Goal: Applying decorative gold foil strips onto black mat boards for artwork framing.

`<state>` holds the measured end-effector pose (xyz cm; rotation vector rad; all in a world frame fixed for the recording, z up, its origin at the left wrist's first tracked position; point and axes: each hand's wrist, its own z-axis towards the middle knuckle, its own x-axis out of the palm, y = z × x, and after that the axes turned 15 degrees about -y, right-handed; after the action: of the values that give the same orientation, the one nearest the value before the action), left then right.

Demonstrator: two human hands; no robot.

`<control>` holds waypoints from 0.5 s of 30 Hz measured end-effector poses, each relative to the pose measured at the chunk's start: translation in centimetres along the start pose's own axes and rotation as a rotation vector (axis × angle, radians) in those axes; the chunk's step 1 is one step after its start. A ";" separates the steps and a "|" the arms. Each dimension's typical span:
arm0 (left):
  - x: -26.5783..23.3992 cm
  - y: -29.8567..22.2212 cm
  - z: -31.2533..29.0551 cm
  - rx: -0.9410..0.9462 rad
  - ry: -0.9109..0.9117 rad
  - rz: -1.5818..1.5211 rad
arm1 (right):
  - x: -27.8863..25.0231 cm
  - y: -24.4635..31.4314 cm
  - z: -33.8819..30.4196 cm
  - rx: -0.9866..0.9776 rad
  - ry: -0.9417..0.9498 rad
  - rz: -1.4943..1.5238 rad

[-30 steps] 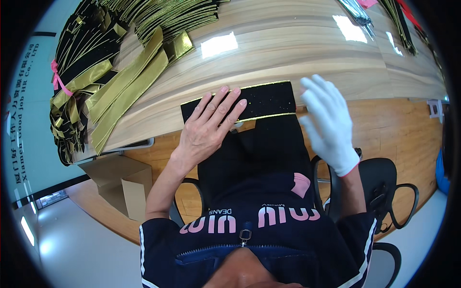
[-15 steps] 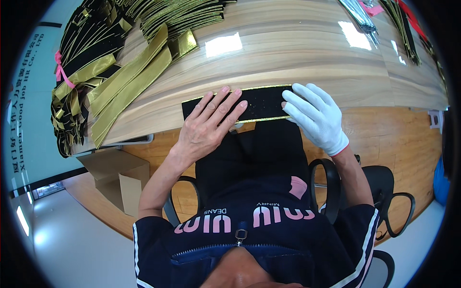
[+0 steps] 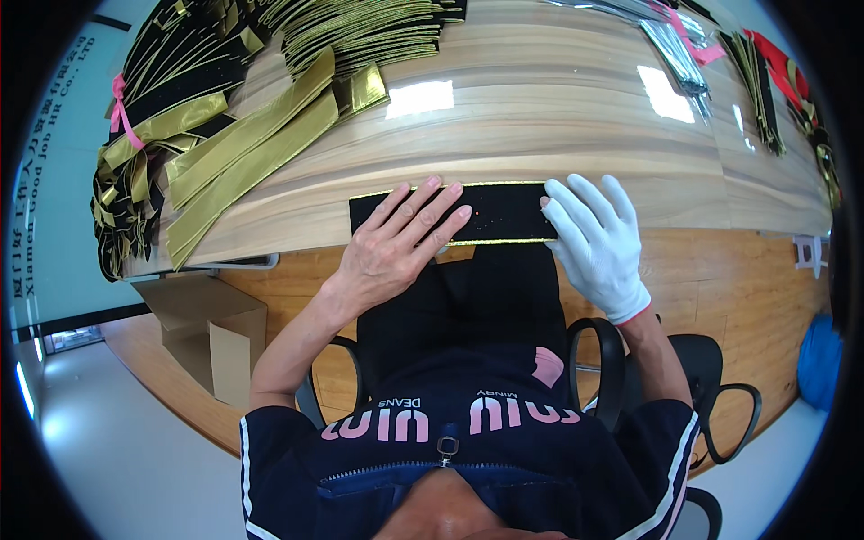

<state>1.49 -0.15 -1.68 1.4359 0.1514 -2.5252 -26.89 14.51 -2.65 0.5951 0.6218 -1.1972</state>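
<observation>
Two hands on one black strip (image 3: 504,211), gold trim down both long edges, tiny light specks across the middle. Lying flat and lengthwise along the near edge of the wood-look table (image 3: 558,117), right in front of the body. Left hand (image 3: 389,247) bare, palm down, fingers loosely spread over the left part of the strip, so more pressing than gripping, with a short bit of black poking out past it. Right hand (image 3: 598,238) in a white glove, fingers a little apart, tips right at the strip's other end. Pinching or only touching? Honestly can't tell from this angle. Off to the left, plain gold bands (image 3: 261,148) fanned over the tabletop, next to a big black-and-gold bundle (image 3: 193,67) with a pink tie (image 3: 118,99). Past those, a neat row of gold-edged strips (image 3: 360,36). Far right, a silvery bundle (image 3: 673,58) and some red ribbon (image 3: 781,70). Down on the floor, an open cardboard box (image 3: 229,360) to the left and a black chair (image 3: 697,360) to the right.
</observation>
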 end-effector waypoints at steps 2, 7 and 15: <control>0.0 0.1 0.0 0.003 -0.006 0.007 | -0.2 0.1 0.3 0.006 0.034 -0.038; 0.0 0.1 0.0 0.002 -0.017 0.019 | -0.2 0.6 0.8 -0.037 0.060 -0.115; -0.1 0.0 0.2 -0.002 -0.017 0.012 | -1.4 -1.4 1.5 0.088 0.053 0.133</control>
<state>1.40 -0.16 -1.52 1.4099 0.1415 -2.5269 -28.37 14.01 -0.72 0.7327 0.5676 -1.0911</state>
